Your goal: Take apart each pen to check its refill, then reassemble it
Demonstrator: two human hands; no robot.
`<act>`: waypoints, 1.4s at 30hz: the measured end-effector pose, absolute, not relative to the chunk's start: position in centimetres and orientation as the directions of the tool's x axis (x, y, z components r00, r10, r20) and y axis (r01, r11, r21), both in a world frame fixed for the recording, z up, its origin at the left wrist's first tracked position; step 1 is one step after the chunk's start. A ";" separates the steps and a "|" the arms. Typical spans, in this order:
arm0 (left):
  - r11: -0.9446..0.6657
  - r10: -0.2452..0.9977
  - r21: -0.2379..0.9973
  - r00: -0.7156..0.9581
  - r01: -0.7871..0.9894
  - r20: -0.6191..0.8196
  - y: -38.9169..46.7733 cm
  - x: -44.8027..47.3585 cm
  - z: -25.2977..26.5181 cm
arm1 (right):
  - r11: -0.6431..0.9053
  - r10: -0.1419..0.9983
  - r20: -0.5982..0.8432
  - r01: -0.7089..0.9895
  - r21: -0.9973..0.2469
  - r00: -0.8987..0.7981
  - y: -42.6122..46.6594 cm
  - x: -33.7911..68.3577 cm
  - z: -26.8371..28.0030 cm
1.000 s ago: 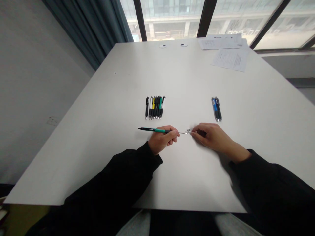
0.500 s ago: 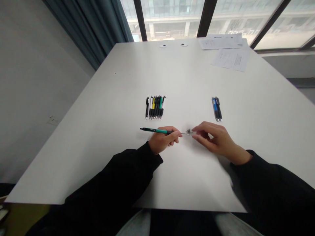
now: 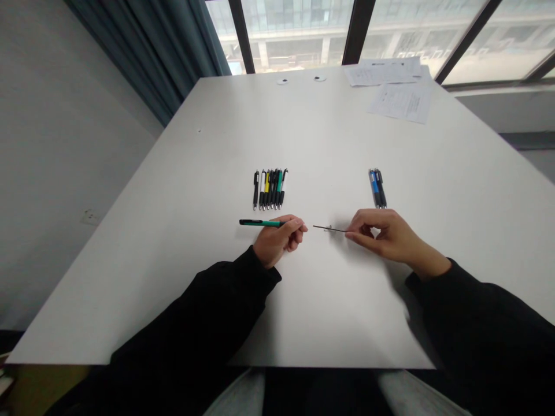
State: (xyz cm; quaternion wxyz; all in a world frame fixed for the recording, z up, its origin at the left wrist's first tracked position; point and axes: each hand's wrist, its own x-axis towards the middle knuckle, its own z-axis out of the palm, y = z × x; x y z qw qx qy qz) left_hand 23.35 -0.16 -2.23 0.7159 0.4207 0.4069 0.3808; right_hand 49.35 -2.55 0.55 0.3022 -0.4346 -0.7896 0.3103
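Note:
Between the thumb and fingers of my left hand (image 3: 281, 238) lies the barrel of a green and black pen (image 3: 262, 223), its clip end pointing left. My right hand (image 3: 384, 237) pinches the end of a thin dark pen refill (image 3: 327, 228), whose other end points left towards the pen with a short gap between them. Small pen parts (image 3: 328, 227) rest on the table under the refill; their exact shape is hard to make out. A row of several pens (image 3: 271, 189) lies beyond my left hand. Two pens, one blue (image 3: 374, 186) and one dark (image 3: 381, 188), lie beyond my right hand.
The white table (image 3: 195, 190) stretches to the windows. Printed sheets (image 3: 401, 101) lie at its far right, and two small white oval pieces (image 3: 282, 81) near its far edge. A dark curtain (image 3: 151, 52) hangs at the left beside a grey wall.
The refill, which stuck out of the pen's right end, is now out of the barrel and in my right hand's pinch. My left hand with the barrel has shifted slightly left.

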 end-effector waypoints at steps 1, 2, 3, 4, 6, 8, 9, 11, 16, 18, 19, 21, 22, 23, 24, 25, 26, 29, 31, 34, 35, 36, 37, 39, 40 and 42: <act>0.370 0.888 0.900 0.371 -0.231 -0.270 -0.1 23.3 -2.2 | 0.413 0.873 0.175 0.499 -0.762 -0.455 -2.3 49.5 0.3; 0.382 0.887 0.889 0.369 -0.254 -0.276 0.0 23.3 -2.2 | 0.402 0.869 0.145 0.505 -0.764 -0.473 -2.2 49.6 0.0; 0.393 0.886 0.878 0.370 -0.273 -0.281 0.0 23.2 -2.1 | 0.402 0.861 0.121 0.515 -0.757 -0.494 -2.0 49.7 -0.2; 0.403 0.883 0.869 0.372 -0.289 -0.286 0.1 23.2 -2.0 | 0.411 0.850 0.104 0.529 -0.742 -0.516 -2.0 49.6 -0.4; 0.417 0.879 0.856 0.376 -0.306 -0.293 0.1 23.2 -1.8 | 0.448 0.831 0.088 0.565 -0.693 -0.550 -1.9 49.6 -0.8; 0.419 0.877 0.855 0.380 -0.306 -0.294 0.1 23.2 -1.7 | 0.476 0.825 0.086 0.605 -0.639 -0.558 -1.8 49.5 -0.9; 0.419 0.876 0.856 0.382 -0.303 -0.294 0.1 23.3 -1.7 | 0.481 0.828 0.086 0.623 -0.617 -0.554 -1.8 49.5 -0.9; 0.419 0.874 0.858 0.387 -0.296 -0.293 0.1 23.3 -1.7 | 0.487 0.833 0.086 0.652 -0.580 -0.546 -1.7 49.6 -0.9; 0.418 0.872 0.862 0.391 -0.287 -0.293 0.0 23.3 -1.8 | 0.491 0.839 0.096 0.669 -0.558 -0.536 -1.6 49.7 -0.8; 0.419 0.871 0.861 0.394 -0.289 -0.292 0.0 23.2 -1.8 | 0.488 0.842 0.095 0.674 -0.554 -0.531 -1.6 49.7 -0.8; 0.419 0.871 0.860 0.396 -0.290 -0.291 0.0 23.2 -1.8 | 0.487 0.843 0.094 0.678 -0.551 -0.529 -1.6 49.8 -0.9; 0.419 0.871 0.860 0.397 -0.290 -0.290 0.0 23.2 -1.8 | 0.486 0.843 0.089 0.682 -0.547 -0.530 -1.6 49.8 -0.9; 0.417 0.871 0.862 0.397 -0.289 -0.289 -0.1 23.2 -1.8 | 0.487 0.843 0.089 0.682 -0.546 -0.531 -1.6 49.9 -0.9; 0.416 0.871 0.863 0.397 -0.287 -0.287 -0.1 23.2 -1.8 | 0.487 0.843 0.089 0.682 -0.546 -0.531 -1.6 49.9 -0.9; 0.414 0.872 0.865 0.397 -0.286 -0.286 -0.1 23.2 -1.8 | 0.486 0.843 0.089 0.682 -0.547 -0.530 -1.5 50.0 -0.9; 0.412 0.873 0.866 0.397 -0.284 -0.285 -0.1 23.2 -1.8 | 0.485 0.844 0.090 0.682 -0.547 -0.528 -1.5 50.0 -0.9; 0.411 0.873 0.866 0.397 -0.284 -0.285 -0.1 23.2 -1.8 | 0.484 0.846 0.092 0.683 -0.547 -0.525 -1.5 50.0 -0.9; 0.414 0.873 0.865 0.394 -0.282 -0.289 -0.1 23.3 -1.7 | 0.477 0.852 0.089 0.692 -0.542 -0.517 -1.5 49.9 -0.9; 0.414 0.873 0.865 0.391 -0.284 -0.290 -0.1 23.3 -1.7 | 0.476 0.852 0.087 0.695 -0.538 -0.517 -1.5 49.9 -0.8; 0.412 0.875 0.866 0.389 -0.284 -0.289 -0.1 23.3 -1.7 | 0.482 0.848 0.086 0.694 -0.535 -0.522 -1.5 49.9 -0.8; 0.412 0.874 0.867 0.391 -0.280 -0.289 -0.1 23.3 -1.7 | 0.485 0.846 0.087 0.692 -0.534 -0.526 -1.5 49.9 -0.8; 0.412 0.873 0.868 0.392 -0.276 -0.289 -0.1 23.3 -1.7 | 0.487 0.844 0.087 0.690 -0.535 -0.528 -1.5 49.9 -0.8; 0.412 0.872 0.870 0.394 -0.272 -0.289 0.0 23.2 -1.8 | 0.489 0.843 0.087 0.688 -0.536 -0.532 -1.5 49.9 -0.8; 0.410 0.871 0.872 0.398 -0.267 -0.288 0.0 23.2 -1.8 | 0.492 0.840 0.087 0.683 -0.540 -0.536 -1.5 50.0 -0.9; 0.410 0.870 0.872 0.401 -0.267 -0.287 0.0 23.2 -1.9 | 0.492 0.839 0.088 0.681 -0.542 -0.537 -1.4 50.0 -0.9; 0.412 0.869 0.870 0.404 -0.270 -0.285 0.0 23.1 -1.9 | 0.496 0.838 0.092 0.679 -0.542 -0.538 -1.4 50.1 -1.0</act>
